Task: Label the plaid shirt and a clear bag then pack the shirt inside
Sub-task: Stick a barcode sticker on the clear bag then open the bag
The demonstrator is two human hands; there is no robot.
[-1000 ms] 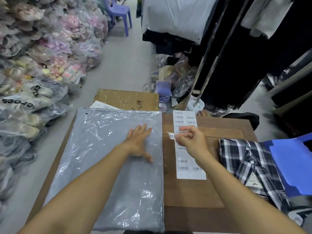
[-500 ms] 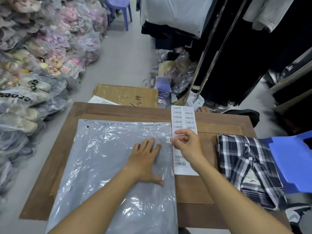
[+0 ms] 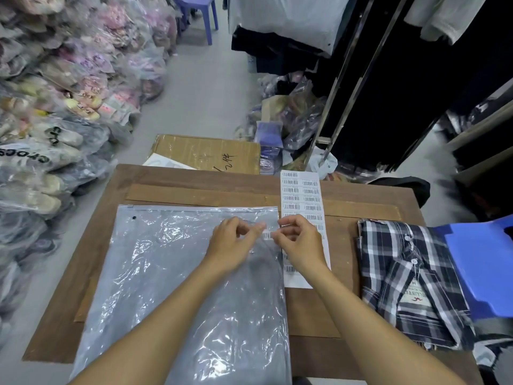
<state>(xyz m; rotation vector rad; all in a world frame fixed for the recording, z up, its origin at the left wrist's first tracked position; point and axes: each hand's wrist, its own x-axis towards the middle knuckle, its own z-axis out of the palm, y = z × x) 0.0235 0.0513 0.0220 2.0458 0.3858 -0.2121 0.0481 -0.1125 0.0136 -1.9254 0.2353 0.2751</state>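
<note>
Clear bag (image 3: 172,273) gets its barcode sticker (image 3: 268,235), pinched between left hand (image 3: 236,245) and right hand (image 3: 298,244); plaid shirt (image 3: 408,276) (desk's right edge) remains unpacked.

On the table (image 3: 347,309), the bag (image 3: 166,273) lies flat at left, the label sheet (image 3: 305,195) just beside its right edge, the shirt (image 3: 402,279) well right. Both hands, left hand (image 3: 234,244) and right hand (image 3: 299,243), meet at a barcode label (image 3: 268,235) over the bag's upper right corner. A cardboard box (image 3: 205,154) sits behind the table.
</note>
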